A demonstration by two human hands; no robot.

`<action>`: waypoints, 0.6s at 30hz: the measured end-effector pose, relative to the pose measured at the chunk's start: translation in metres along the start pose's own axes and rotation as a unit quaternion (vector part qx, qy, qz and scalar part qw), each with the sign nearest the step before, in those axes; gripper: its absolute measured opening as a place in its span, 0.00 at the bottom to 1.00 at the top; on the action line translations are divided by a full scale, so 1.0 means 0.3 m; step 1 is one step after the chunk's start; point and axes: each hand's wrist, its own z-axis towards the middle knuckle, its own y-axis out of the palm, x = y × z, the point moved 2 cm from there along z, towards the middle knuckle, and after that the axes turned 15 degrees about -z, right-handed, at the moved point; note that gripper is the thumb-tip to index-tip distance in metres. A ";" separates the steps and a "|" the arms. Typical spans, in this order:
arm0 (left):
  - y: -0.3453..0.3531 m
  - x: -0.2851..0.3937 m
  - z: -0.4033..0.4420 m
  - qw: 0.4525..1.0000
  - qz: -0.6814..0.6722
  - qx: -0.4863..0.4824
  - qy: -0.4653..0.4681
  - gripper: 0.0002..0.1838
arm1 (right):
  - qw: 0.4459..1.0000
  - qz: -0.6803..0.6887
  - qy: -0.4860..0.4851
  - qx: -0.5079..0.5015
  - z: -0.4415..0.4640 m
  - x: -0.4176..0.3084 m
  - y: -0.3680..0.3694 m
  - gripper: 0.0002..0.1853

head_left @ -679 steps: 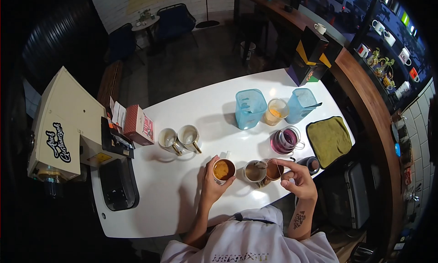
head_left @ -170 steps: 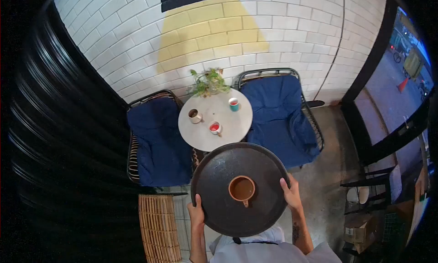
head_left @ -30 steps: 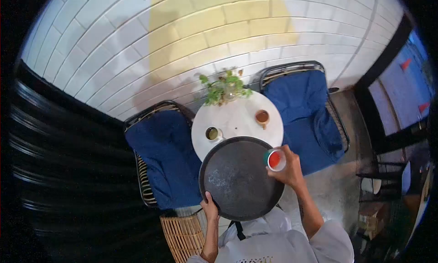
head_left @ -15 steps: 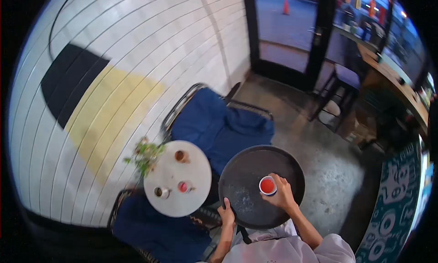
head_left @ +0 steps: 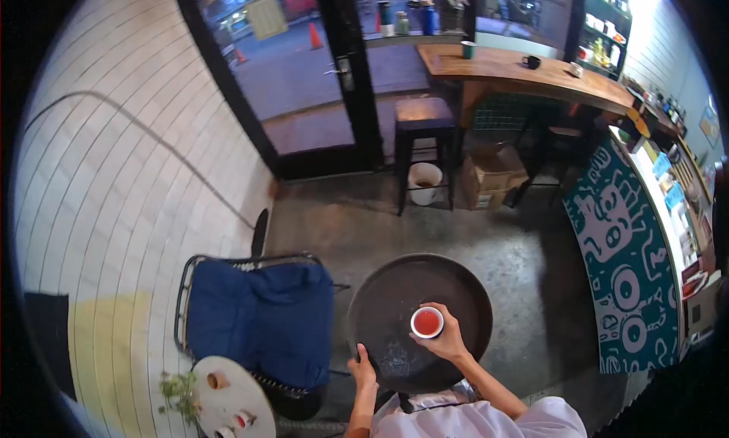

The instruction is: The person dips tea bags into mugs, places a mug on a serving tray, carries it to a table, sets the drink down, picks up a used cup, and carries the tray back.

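A round dark serving tray point(head_left: 395, 286) is held level in front of my body. My left hand point(head_left: 363, 368) grips its near left rim, thumb on top and the other fingers under the edge. Over the tray's middle, my right hand point(head_left: 446, 338) is wrapped around a white cup point(head_left: 414, 333) of red drink point(head_left: 427, 323). The cup stands upright; whether its base touches the tray is hidden from above.
At lower left stands a round white table point(head_left: 235, 392) with cups and a plant point(head_left: 179, 396), beside a blue-cushioned chair point(head_left: 258, 324). Ahead are a glass door point(head_left: 304, 96), a stool point(head_left: 424, 115), a bucket point(head_left: 425, 183) and a cardboard box point(head_left: 493, 176). A patterned counter point(head_left: 626, 263) lines the right.
My view has turned right, away from the white table and toward the door, stool and counter. The tray and the cup have come along, still held.
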 end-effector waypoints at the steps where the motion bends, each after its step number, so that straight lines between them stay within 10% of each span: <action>1: 0.093 -0.007 0.024 1.000 -0.014 -0.019 -0.006 0.50 | 1.000 0.006 0.000 0.001 0.062 0.062 -0.039 0.34; 18: 0.864 0.153 0.512 1.000 -0.012 -0.001 0.029 0.37 | 0.995 -0.074 0.050 0.035 0.955 0.539 -0.300 0.36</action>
